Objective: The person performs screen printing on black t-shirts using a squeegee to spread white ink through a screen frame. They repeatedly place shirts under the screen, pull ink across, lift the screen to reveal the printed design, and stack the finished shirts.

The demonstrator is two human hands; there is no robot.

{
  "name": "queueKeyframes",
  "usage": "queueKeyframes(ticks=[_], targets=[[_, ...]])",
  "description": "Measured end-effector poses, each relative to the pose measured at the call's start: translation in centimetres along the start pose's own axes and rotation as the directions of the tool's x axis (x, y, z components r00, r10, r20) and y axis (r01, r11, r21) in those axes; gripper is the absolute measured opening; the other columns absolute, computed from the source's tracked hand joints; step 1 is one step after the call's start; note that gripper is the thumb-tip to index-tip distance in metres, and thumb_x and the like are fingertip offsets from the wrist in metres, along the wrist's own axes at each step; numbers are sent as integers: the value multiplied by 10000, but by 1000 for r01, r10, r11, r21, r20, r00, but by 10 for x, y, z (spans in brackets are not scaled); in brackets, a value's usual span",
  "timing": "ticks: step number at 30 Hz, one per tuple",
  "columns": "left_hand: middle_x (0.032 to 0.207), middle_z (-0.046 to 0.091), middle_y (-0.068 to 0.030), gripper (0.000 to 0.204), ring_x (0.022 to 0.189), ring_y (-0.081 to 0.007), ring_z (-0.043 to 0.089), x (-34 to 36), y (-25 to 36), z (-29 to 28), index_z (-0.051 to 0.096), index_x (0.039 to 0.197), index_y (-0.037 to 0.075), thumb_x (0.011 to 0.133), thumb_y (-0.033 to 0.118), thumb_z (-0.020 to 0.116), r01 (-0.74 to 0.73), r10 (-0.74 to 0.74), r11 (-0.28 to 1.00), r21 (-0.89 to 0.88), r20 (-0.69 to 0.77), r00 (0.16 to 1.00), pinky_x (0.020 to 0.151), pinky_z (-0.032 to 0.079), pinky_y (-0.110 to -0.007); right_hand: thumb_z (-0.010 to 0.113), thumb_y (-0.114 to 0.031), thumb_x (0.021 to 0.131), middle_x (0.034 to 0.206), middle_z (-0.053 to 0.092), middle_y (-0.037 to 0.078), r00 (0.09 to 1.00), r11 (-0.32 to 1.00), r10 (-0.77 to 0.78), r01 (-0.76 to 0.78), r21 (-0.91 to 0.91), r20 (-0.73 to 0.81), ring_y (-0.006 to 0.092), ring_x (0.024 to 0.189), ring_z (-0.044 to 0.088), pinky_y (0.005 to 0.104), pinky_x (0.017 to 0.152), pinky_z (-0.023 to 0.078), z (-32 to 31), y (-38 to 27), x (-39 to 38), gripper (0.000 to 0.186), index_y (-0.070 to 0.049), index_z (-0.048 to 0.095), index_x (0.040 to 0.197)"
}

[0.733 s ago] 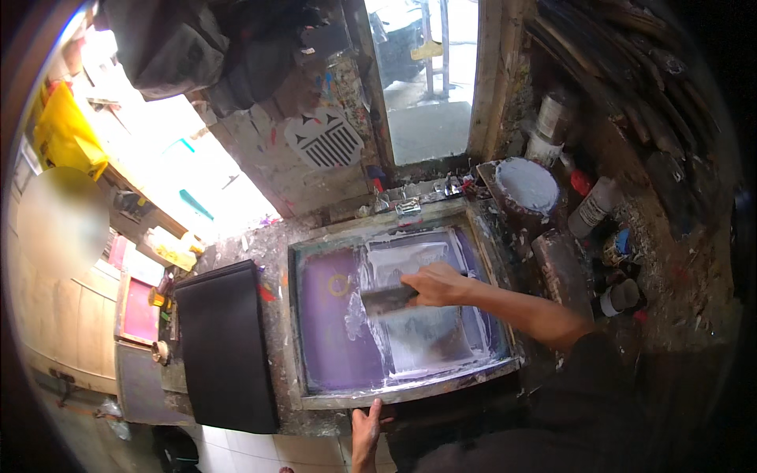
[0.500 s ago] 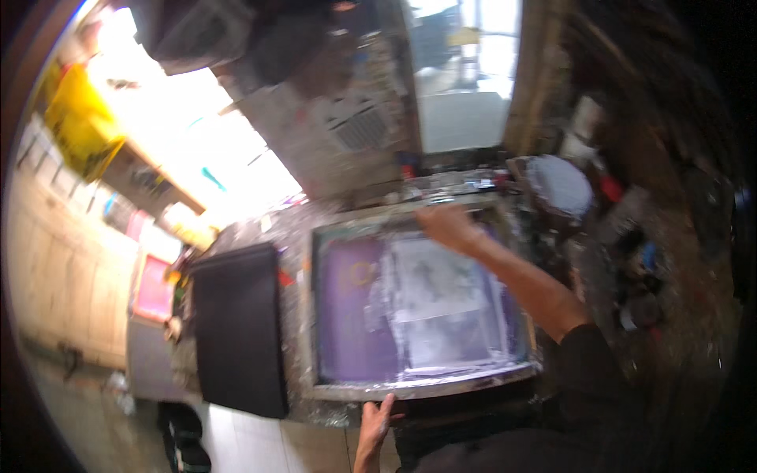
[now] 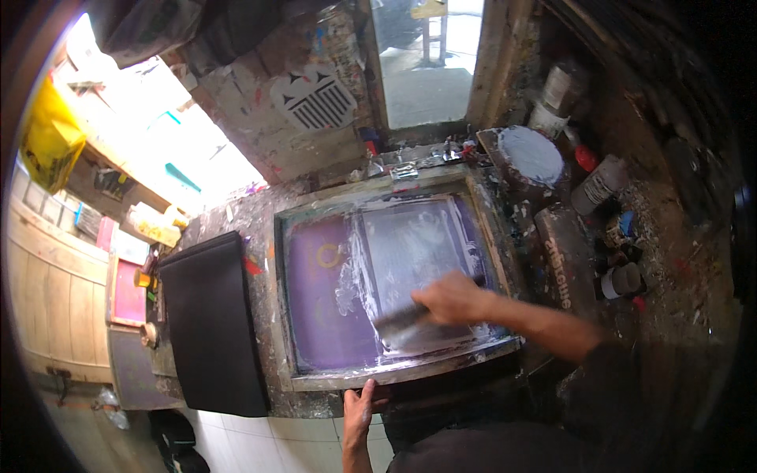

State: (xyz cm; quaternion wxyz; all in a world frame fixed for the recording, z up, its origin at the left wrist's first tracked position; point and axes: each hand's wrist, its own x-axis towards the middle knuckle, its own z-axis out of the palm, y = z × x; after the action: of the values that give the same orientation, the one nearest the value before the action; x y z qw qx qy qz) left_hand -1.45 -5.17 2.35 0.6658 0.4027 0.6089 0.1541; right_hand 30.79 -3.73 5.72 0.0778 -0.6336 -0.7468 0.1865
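A wooden-framed printing screen (image 3: 281, 315) with purple mesh lies on the worktop in front of me. White ink (image 3: 410, 236) coats a rectangular area on the mesh's right side and smears around its edges. My right hand (image 3: 453, 299) is closed around a squeegee (image 3: 402, 317), whose blade rests over the lower part of the inked area; both are slightly blurred. At the near edge of the frame, my left hand (image 3: 359, 410) grips the wood with the thumb on top, its other fingers partly hidden below.
A flat black stack (image 3: 209, 323) lies left of the screen. At the back right stands a round container of white ink (image 3: 532, 154), with a plastic bottle (image 3: 598, 185) near it. A dark box (image 3: 564, 256) sits right of the frame. An upright board (image 3: 276, 118) leans behind.
My right hand has come from the screen's far edge toward me, with the squeegee now visible in it. My left hand stays at the near edge. The whole view has shifted slightly.
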Motion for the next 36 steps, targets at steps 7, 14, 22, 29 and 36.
queueKeyframes(ticks=[7, 14, 22, 29, 36], targets=[[1016, 664, -252, 427, 862, -333, 725, 4, -7, -1, 469, 1089, -146, 993, 235, 637, -38, 39, 996, -80, 11, 999, 721, 646, -428, 745, -384, 857, 786, 703, 146, 906, 962, 116, -205, -182, -407, 369, 753, 707, 485, 661, 532, -63, 97, 142, 363, -59, 606, 937], [1090, 606, -269, 458, 893, -347, 705, 8, -10, -8, 412, 1144, -144, 986, 216, 645, 55, -45, 989, -136, 70, 996, 752, 642, -456, 761, -381, 843, 767, 692, 139, 920, 973, 126, -188, -136, -370, 341, 685, 710, 417, 580, 541, -20, 50, 68, 374, -55, 590, 908], [998, 619, -265, 432, 850, -336, 710, 13, -29, -4, 360, 1036, -55, 983, 248, 662, -115, 112, 974, -196, -24, 993, 720, 633, -430, 610, -145, 889, 725, 691, 122, 957, 966, 147, -193, -170, -250, 295, 645, 728, 399, 570, 567, 27, -62, -54, 71, -76, 593, 881], [916, 680, -264, 434, 758, -319, 722, 13, -30, 0, 408, 978, -50, 972, 289, 680, -245, 246, 919, -308, -37, 968, 663, 623, -378, 708, -330, 846, 846, 690, 100, 912, 960, 115, -203, -190, -394, 268, 828, 707, 481, 818, 493, 37, -88, -82, 263, -109, 645, 974], [814, 692, -211, 503, 652, -270, 691, -59, 71, -2, 405, 1163, -29, 992, 390, 625, -630, 629, 752, -192, -78, 774, 620, 576, -371, 725, -623, 785, 796, 555, 41, 596, 884, -100, -314, -346, -797, 201, 740, 574, 445, 806, 357, -63, -130, -84, 542, -105, 631, 915]])
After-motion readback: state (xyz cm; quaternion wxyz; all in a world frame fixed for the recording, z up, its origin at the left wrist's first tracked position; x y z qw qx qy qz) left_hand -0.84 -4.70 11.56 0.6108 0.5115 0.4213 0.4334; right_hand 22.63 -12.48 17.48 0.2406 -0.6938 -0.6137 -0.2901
